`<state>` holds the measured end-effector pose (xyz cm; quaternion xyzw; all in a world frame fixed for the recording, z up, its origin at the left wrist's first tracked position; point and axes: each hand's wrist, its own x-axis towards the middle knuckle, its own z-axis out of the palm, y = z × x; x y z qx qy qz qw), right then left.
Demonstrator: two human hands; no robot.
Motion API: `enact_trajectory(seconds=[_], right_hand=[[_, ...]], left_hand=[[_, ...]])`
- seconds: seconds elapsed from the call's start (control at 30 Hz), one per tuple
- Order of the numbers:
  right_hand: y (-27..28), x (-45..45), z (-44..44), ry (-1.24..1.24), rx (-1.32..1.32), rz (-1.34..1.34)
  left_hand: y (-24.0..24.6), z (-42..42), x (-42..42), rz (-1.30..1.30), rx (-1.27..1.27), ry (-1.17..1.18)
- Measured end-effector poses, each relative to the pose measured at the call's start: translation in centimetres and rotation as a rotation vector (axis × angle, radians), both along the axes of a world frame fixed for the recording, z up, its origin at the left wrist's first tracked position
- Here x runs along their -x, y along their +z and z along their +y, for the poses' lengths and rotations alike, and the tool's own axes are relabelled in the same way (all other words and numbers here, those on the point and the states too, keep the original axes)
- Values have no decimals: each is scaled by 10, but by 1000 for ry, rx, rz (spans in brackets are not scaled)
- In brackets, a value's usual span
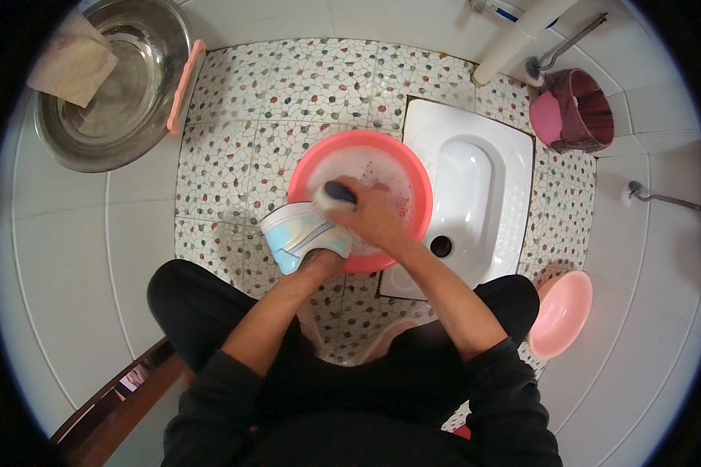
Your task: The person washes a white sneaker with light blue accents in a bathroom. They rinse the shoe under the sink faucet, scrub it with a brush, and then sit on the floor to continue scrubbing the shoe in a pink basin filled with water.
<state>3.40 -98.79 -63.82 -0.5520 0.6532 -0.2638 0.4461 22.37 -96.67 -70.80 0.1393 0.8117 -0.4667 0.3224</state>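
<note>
A sneaker (304, 230) in pale blue and white is tilted over the left rim of a round pink plastic basin (425, 187). My left hand (322, 264) reaches in through the shoe's opening and supports it; the fingers are hidden inside. In my right hand (374, 215) is a scrub brush (340, 192) with a dark back and pale bristles. Its bristles are against or very close to the white sole edge, slightly blurred. Cloudy, soapy water (365, 160) with foam and bubbles lies in the basin below both hands.
A white squat toilet (523, 192) adjoins the basin on the right. Beyond it stand a maroon waste bin (601, 111) and a white pipe (508, 52). A smaller pink basin (561, 315) leans at right. Upper left, a steel basin (134, 117) bears a beige towel (84, 64).
</note>
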Motion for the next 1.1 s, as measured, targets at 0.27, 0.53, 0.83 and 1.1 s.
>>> enact_trajectory(seconds=[0.27, 0.53, 0.83, 1.1], right_hand=[[-17, 0, 1, 7, 44, 83], [-47, 43, 14, -172, -133, 116], [-14, -10, 15, 47, 104, 199], [28, -30, 18, 134, -19, 86]], left_hand=[[-31, -10, -26, 63, 45, 26], [-32, -12, -14, 81, 43, -28], [-34, -16, -10, 74, 38, -72], [-36, -16, -15, 64, 46, -73]])
